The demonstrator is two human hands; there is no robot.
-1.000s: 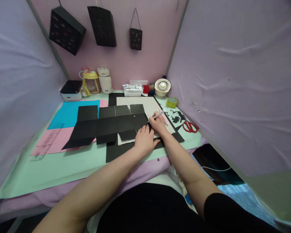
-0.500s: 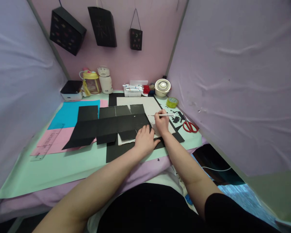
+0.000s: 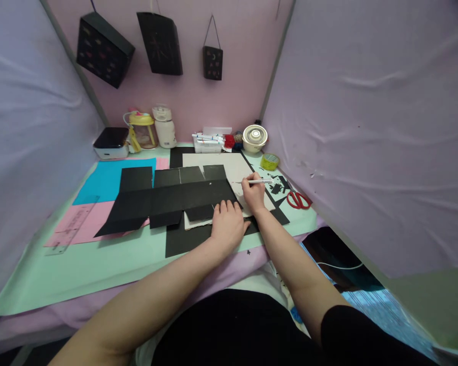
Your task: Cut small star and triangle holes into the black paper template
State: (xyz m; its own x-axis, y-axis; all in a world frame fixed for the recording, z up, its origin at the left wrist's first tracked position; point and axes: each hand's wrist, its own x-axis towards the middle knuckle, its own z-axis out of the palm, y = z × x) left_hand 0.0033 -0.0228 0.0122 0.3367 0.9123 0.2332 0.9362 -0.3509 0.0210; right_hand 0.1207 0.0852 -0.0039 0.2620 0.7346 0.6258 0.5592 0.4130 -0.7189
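So the left hand [image 3: 228,223] is lying flat, palm down, on the right end of the black card [image 3: 175,202], thumb stuck out to the side. The right hand [image 3: 254,193] is pinching a white pen [image 3: 262,181] right of centre in the frame, tip pointing left over the pale board [image 3: 217,160]. Can't tell if the tip's actually touching anything.

The card sprawls across the middle of the frame, flaps along its top and bottom edges, partly over the board and partly over a blue sheet [image 3: 103,178] and a pink sheet [image 3: 107,211]. There's a clear ruler [image 3: 72,226] on the pink one, left side of the frame.

Right of the pen there's a pile of black scraps [image 3: 277,189], red-handled scissors [image 3: 298,200] and a yellow-green tape roll [image 3: 269,161], all on the mint-covered table [image 3: 125,264]. Upper left to top centre, three black boxes [image 3: 159,46] hang by the pink wall [image 3: 236,66].
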